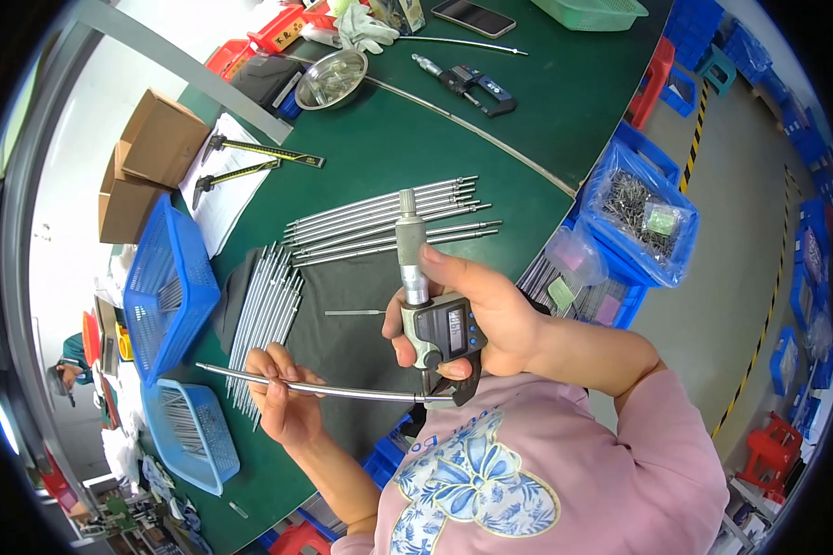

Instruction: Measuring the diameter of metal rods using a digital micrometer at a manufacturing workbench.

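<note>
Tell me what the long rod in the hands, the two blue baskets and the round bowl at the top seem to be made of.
Rod: apparently bare metal, smooth with a bright silver sheen.
Blue baskets: likely moulded plastic, uniform matte blue with open lattice walls.
Round bowl: probably stainless steel, polished, its inside mirroring light.

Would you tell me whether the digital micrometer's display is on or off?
On: the micrometer in the right hand shows dark digits on its lit grey screen.

green table (pixel 546 102) | steel rods (pixel 389 222) | 2 calipers (pixel 259 159) | steel bowl (pixel 331 80) | blue baskets (pixel 168 287)
</note>
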Motion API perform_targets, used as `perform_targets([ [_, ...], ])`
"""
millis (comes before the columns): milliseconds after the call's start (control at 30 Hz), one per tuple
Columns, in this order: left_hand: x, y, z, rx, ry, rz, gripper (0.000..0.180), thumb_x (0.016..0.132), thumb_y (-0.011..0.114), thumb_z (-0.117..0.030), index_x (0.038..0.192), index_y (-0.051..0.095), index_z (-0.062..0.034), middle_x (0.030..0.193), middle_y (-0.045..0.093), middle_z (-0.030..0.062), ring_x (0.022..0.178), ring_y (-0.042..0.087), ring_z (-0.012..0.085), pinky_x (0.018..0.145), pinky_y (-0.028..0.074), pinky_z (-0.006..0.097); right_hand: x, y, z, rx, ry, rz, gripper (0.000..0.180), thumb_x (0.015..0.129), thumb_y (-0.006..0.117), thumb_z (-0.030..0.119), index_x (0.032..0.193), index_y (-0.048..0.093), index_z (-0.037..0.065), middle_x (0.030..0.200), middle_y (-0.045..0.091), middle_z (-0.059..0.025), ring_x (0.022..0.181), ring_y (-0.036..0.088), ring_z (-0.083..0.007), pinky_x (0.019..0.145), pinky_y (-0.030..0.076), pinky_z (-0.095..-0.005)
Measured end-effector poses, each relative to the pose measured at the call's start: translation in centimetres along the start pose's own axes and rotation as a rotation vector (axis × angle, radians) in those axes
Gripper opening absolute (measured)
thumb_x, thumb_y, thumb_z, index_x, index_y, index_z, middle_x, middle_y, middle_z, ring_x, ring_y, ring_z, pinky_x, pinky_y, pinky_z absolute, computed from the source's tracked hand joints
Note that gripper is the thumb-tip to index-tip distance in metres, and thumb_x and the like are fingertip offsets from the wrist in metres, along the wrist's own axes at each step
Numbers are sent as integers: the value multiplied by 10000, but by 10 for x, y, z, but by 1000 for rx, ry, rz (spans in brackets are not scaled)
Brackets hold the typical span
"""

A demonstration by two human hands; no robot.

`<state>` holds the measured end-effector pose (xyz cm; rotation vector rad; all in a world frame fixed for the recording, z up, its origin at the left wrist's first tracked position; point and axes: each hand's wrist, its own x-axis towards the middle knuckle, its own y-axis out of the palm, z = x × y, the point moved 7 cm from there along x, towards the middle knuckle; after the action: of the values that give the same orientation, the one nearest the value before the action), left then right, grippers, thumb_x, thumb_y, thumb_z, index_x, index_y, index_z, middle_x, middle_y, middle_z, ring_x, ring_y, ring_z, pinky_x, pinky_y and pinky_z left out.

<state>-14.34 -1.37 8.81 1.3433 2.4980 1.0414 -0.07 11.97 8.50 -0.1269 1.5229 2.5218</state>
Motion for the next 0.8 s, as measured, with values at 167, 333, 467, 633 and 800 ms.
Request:
perform_targets([
  [167,1,7,-12,-108,16,22,182,857,502,-105,851,332,-38,789,419,116,626,602,289,580,568,376,6,-6,-3,52,25,-57,680,856,302,593,899,565,-33,706,584,-190,400,474,-156,342,376,-231],
  [333,9,24,-74,223,247,-83,157,920,409,-186,845,396,-48,695,369,50,527,443,149,477,436,266,3,-30,15,-91,-126,-160,649,849,313,562,882,550,-41,690,579,-167,374,464,-152,338,356,-231],
  [467,17,56,-55,979,254,160,384,791,561,-402,795,516,-20,614,361,19,486,335,106,426,268,266,2,-28,18,-35,-127,-195,638,862,310,550,872,546,-43,681,578,-158,350,458,-140,330,355,-238],
  [633,5,89,-17,1491,254,588,197,703,658,-235,808,639,-69,649,457,44,512,472,188,447,368,292,2,-15,19,-6,-67,-132,649,870,301,563,865,548,-37,680,575,-165,383,475,-146,320,349,-240],
  [800,-1,85,-23,1514,385,582,214,658,686,-231,802,657,-76,642,474,33,489,470,167,427,364,279,-2,-19,14,-43,45,-229,668,875,262,571,842,573,-19,669,570,-198,406,466,-177,303,344,-237],
])
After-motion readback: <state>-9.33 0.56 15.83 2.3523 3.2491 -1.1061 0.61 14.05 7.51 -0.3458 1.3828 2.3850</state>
